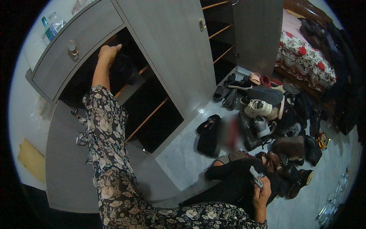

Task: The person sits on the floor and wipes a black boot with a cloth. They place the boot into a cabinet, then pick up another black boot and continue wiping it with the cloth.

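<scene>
My left hand point(109, 53) reaches into the dark opening of a grey wooden cabinet point(168, 51), under its drawer point(77, 48). Its fingers are partly hidden, so I cannot tell whether it holds anything. A dark object, perhaps a shoe point(128, 70), shows dimly on the shelf below that hand. My right hand point(261, 190) is over my dark-clothed leg, with a folded grey-white cloth point(256, 176) in its fingers. Beyond it many shoes lie piled on the floor, among them a cream lace-up sneaker point(258, 108), a grey sneaker point(261, 126) and a brown boot point(288, 146).
An open cabinet door point(65, 166) spreads under my left arm. Another open door point(258, 34) stands near a bed with a floral cover point(304, 57). Plastic bottles point(50, 28) are on the cabinet top. A yellow-rimmed round object point(323, 141) lies beside the shoes.
</scene>
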### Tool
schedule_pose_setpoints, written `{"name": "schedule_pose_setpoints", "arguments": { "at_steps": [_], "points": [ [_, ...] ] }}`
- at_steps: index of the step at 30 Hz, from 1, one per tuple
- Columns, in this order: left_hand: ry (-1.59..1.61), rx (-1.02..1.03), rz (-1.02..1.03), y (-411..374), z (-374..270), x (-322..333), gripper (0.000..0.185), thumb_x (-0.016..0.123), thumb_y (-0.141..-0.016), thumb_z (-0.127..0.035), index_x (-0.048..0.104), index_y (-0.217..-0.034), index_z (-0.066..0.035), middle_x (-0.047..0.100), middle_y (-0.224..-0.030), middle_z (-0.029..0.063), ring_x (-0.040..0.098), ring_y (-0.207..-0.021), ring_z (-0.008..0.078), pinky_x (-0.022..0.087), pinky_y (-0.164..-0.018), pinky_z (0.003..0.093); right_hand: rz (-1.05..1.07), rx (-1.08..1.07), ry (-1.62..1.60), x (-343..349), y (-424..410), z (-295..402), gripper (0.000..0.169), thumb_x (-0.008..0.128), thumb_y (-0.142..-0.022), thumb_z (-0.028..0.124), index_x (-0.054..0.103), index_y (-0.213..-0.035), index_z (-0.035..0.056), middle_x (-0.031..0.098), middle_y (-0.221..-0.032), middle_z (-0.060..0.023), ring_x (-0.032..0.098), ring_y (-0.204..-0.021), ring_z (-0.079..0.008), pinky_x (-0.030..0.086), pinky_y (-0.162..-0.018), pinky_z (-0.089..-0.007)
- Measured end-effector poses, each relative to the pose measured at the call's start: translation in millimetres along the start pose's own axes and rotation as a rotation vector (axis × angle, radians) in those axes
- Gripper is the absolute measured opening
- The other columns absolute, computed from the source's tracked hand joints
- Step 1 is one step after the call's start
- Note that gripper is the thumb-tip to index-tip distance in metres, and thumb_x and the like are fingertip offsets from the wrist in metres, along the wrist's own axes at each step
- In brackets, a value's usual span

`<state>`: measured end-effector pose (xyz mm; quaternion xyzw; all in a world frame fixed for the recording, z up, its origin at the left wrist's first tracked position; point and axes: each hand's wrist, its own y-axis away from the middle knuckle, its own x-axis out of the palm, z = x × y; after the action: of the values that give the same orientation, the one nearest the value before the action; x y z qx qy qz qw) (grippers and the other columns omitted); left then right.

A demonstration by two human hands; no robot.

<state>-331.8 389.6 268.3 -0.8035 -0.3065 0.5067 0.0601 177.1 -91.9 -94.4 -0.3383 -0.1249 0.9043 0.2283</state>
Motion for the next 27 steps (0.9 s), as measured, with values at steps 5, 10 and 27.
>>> {"name": "schedule_pose_setpoints", "arguments": {
  "at_steps": [5, 10, 27],
  "points": [
    [-0.126, 0.254, -0.062, 1, -15, 8, 0.068, 0.075, -0.08, -0.033, 0.051, -0.132, 0.003, 0.062, -0.124, 0.0214, 0.059, -0.115, 0.0361, 0.045, -0.096, 0.0405, 0.003, -0.003, -0.01, -4, -1, 6, 0.029, 0.061, -0.08, 0.007, 0.06, -0.109, -0.0002, 0.06, -0.11, -0.0234, 0.057, -0.107, -0.0432, 0.044, -0.095, -0.0452],
    [-0.046, 0.372, -0.349, 38, 2, 20, 0.07, 0.074, -0.08, -0.032, 0.047, -0.136, 0.001, 0.057, -0.127, 0.0255, 0.053, -0.12, 0.0408, 0.042, -0.102, 0.0423, 0.011, -0.027, 0.009, -9, -3, 16, 0.029, 0.061, -0.08, 0.007, 0.06, -0.108, -0.0002, 0.061, -0.109, -0.0232, 0.057, -0.107, -0.0435, 0.045, -0.095, -0.0456],
    [0.295, -0.155, -0.249, 88, 27, 108, 0.119, 0.081, -0.073, -0.034, -0.003, -0.151, -0.002, 0.053, -0.128, 0.0328, 0.052, -0.121, 0.0447, 0.039, -0.106, 0.0444, 0.026, -0.036, 0.058, -7, -1, 13, 0.03, 0.062, -0.079, 0.004, 0.06, -0.108, -0.0008, 0.061, -0.107, -0.024, 0.057, -0.106, -0.0448, 0.044, -0.095, -0.0472]
  ]
}}
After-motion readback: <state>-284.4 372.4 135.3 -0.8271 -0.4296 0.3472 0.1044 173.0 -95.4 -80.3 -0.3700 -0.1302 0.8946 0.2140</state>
